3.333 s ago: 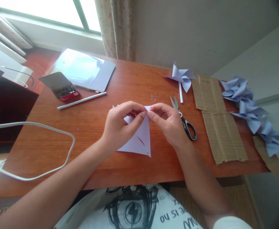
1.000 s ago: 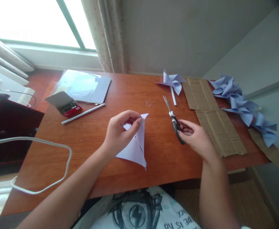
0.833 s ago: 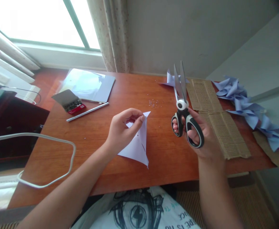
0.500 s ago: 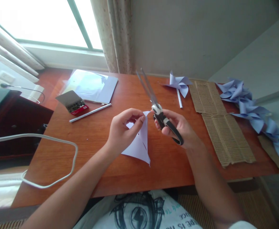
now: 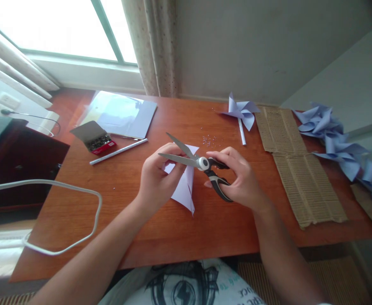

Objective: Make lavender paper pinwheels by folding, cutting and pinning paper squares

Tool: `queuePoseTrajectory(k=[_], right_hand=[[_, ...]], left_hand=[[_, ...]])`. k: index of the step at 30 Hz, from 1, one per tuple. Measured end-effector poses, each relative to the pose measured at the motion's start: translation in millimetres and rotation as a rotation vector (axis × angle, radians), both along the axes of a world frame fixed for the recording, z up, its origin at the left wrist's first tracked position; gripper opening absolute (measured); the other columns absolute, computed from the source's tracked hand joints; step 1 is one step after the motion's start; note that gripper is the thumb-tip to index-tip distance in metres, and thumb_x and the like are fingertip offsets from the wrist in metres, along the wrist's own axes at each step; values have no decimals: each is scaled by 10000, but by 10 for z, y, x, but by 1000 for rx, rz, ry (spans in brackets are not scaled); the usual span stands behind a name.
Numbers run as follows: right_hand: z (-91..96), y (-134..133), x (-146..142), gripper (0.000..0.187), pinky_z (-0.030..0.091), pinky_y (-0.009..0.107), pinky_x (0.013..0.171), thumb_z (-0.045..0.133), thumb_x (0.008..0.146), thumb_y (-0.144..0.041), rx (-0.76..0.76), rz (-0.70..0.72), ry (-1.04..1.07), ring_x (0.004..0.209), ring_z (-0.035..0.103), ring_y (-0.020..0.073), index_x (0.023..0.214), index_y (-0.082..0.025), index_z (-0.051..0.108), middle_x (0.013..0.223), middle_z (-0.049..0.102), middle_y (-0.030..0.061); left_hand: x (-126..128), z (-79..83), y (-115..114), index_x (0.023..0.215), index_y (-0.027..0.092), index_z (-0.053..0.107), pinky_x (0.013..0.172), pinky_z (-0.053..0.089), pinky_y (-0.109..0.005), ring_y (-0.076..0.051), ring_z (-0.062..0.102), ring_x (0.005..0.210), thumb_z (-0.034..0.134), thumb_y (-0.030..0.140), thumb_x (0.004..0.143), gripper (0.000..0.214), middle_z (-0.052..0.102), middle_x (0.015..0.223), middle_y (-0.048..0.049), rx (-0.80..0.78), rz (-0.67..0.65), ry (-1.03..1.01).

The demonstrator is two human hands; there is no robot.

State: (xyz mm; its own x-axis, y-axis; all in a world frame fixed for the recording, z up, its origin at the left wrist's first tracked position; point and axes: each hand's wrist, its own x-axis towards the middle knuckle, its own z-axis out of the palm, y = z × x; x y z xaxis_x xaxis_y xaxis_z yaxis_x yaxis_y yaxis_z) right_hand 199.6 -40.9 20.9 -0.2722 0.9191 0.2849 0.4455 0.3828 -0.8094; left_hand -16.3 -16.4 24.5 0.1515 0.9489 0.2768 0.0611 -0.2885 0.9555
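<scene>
My left hand pinches a folded triangle of pale lilac paper above the middle of the wooden table. My right hand grips the black-and-white handles of a pair of scissors. The blades are parted and point left, across the top of the paper and my left fingers.
A finished paper pinwheel lies at the back, with several more at the far right. Corrugated cardboard strips lie to the right. A box of pins, a white stick, a paper pad and a white cable are on the left.
My right hand let go of the paper, picked the scissors up off the table, lifted them and swung them over to the paper with the blades parted. My left hand kept its hold.
</scene>
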Motion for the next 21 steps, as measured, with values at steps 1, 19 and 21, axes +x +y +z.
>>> queuePoseTrajectory(k=[1,19,21], right_hand=[[-5,-1,2,589,557,343,830,835,783,-325,16,-9,-15,928,609,189,1329,-294,616,1046,572,36],[-16,15,86,606,561,430,938,786,829,-307,137,-60,-135,1027,634,245,1393,-311,564,1103,575,67],[-15,18,85,608,560,430,941,786,830,-310,138,-60,-135,1027,634,244,1395,-307,562,1103,575,68]], left_hand=[[2,-5,1,915,186,722,742,538,-287,-183,673,838,678,261,907,87,736,918,-72,1,-2,2],[7,-12,5,925,209,707,752,550,-328,-203,673,878,681,263,908,62,732,988,-84,35,-24,-22],[7,-8,6,924,211,711,753,544,-331,-203,668,869,683,256,906,57,730,976,-82,42,-24,-13]])
